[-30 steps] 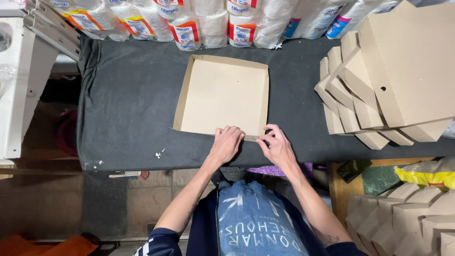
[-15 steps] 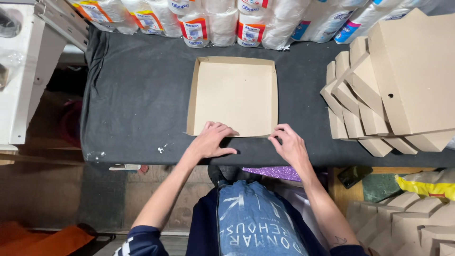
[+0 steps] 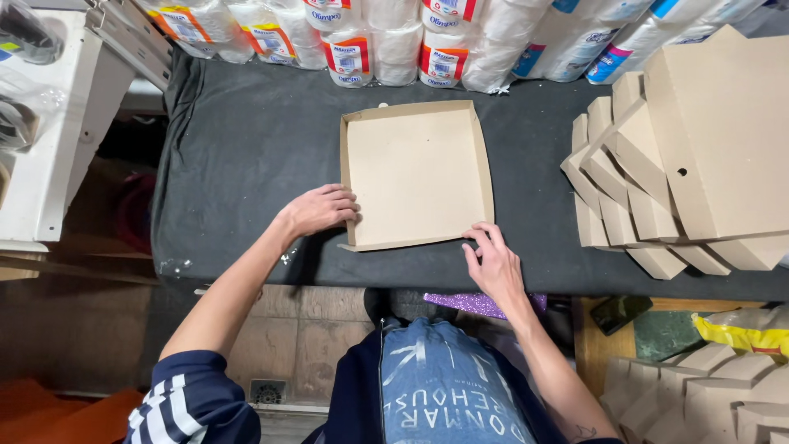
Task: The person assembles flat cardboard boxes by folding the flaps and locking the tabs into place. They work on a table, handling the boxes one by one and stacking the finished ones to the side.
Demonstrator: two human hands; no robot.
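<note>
Shallow cardboard tray (image 3: 415,174) lying flat on the dark desk (image 3: 246,148), near its front edge. Left hand (image 3: 316,210) pressing its left wall, fingers loosely curled, gripping nothing; right hand (image 3: 493,263) spread open at the front right corner. Probably light, stiff, easily creased; best held by the walls

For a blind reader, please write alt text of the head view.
A person's left hand and right hand press the near corners of a shallow cardboard tray on a dark-covered table. Flat cardboard blanks are stacked at right; wrapped paper rolls line the far edge.
</note>
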